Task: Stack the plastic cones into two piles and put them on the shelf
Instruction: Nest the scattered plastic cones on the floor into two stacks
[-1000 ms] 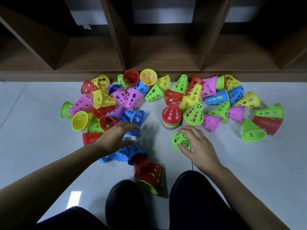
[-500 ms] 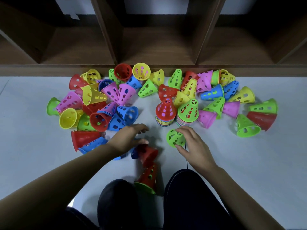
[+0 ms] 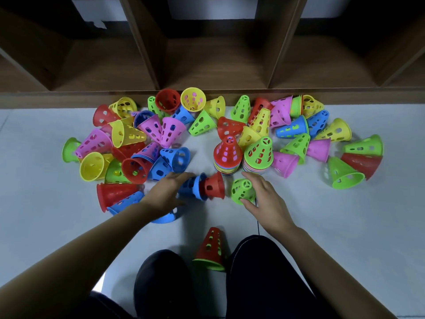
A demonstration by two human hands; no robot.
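Observation:
Many perforated plastic cones in red, blue, green, yellow and pink lie scattered on the pale floor. Two upright piles stand in the middle, one topped by a red cone [image 3: 227, 150], the other by a green cone [image 3: 259, 153]. My left hand [image 3: 166, 192] grips a nested blue and red cone bundle [image 3: 202, 186] lying on its side. My right hand [image 3: 264, 194] holds a single green cone [image 3: 242, 191] just in front of the piles. A red cone over a green one [image 3: 211, 248] stands between my knees.
The dark wooden shelf [image 3: 218, 58] with open compartments runs along the back, its base board touching the far cones. A dense heap of cones [image 3: 128, 146] lies on the left and another heap [image 3: 322, 139] on the right. My knees [image 3: 257, 272] fill the bottom.
My left hand has dragged the blue and red bundle up and to the right, toward the piles. The red-over-green cone stayed behind by my knees. My right hand keeps hold of the green cone.

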